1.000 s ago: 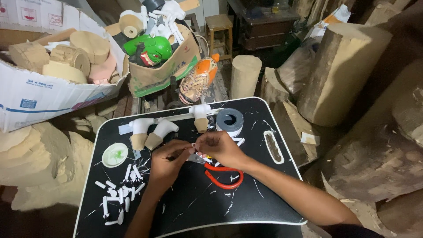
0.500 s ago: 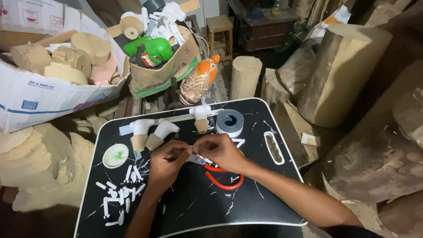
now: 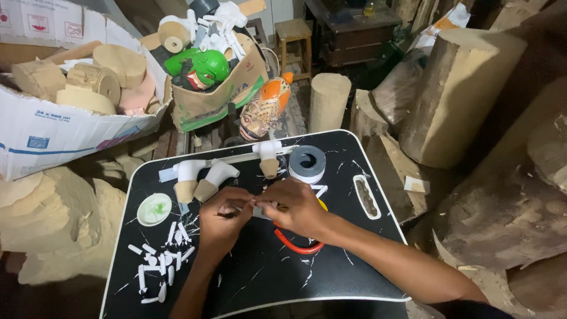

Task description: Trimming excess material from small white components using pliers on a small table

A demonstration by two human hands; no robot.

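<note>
Both of my hands meet over the middle of a black lap tray (image 3: 248,283). My left hand (image 3: 221,215) and my right hand (image 3: 295,207) pinch a small white piece (image 3: 255,204) between their fingertips. Under my right wrist lies a pair of red-handled scissors (image 3: 295,245). Just beyond my hands stand three wooden pieces partly painted white (image 3: 195,177), and a roll of grey tape (image 3: 306,163) sits to their right.
Several short white sticks (image 3: 159,266) lie at the tray's left front, beside a small round lid with green paint (image 3: 154,208). Cardboard boxes of wooden blocks (image 3: 71,100) and carved figures (image 3: 207,65) stand behind. A painted mask (image 3: 266,109) and large logs (image 3: 460,88) ring the tray.
My hands have stayed together at the tray's centre, with only slight finger movement on the small piece. Nothing else has shifted.
</note>
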